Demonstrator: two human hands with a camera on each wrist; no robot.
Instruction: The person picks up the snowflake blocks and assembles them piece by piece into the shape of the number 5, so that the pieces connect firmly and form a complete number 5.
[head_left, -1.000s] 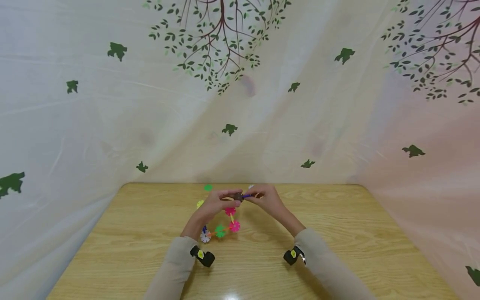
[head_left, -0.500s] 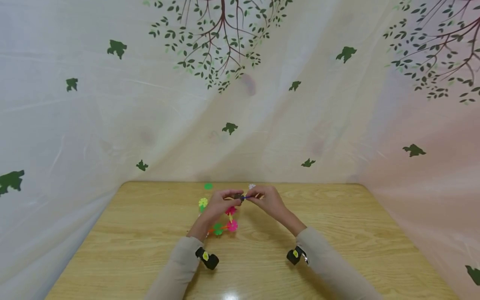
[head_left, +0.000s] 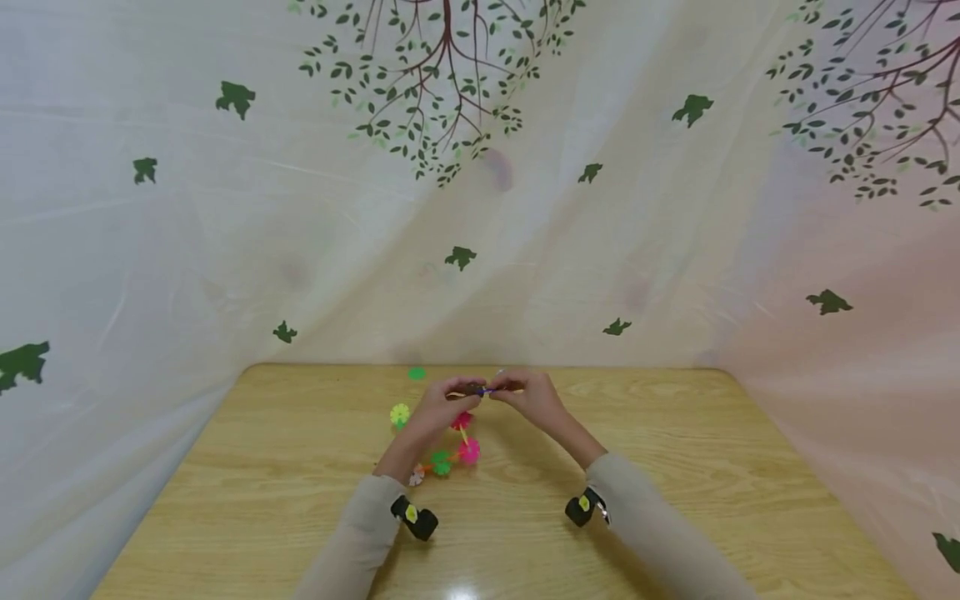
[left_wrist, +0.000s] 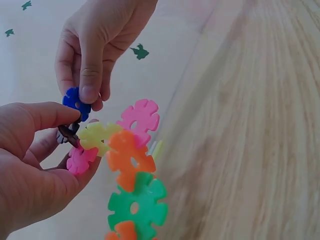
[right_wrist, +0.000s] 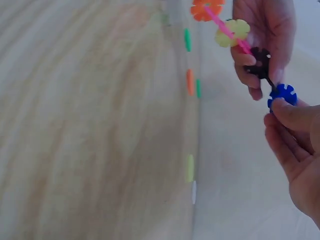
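Note:
Above the far part of the table, my left hand (head_left: 435, 410) pinches a dark brown flower-shaped interlocking disc (right_wrist: 258, 64) at the end of a colourful chain. Facing it, my right hand (head_left: 536, 400) holds a blue flower disc (left_wrist: 75, 102) between thumb and fingers. In both wrist views the blue disc's edge meets the dark one; how deeply their slots engage cannot be made out. From the left hand hang linked discs: pink (left_wrist: 82, 159), yellow (left_wrist: 96, 136), orange (left_wrist: 129, 160) and green (left_wrist: 137, 207). The left forearm hides part of the chain in the head view.
Loose discs lie along the table's far edge, among them a green one (head_left: 416, 373), an orange one (right_wrist: 190, 82) and a yellow one (right_wrist: 190, 167). A printed cloth (head_left: 525, 292) rises behind the wooden table (head_left: 675, 500).
The held discs have turned slightly between the fingers, while both hands stay nearly in place. The chain below the left hand sways a little. My right hand now covers more of the white disc behind it.

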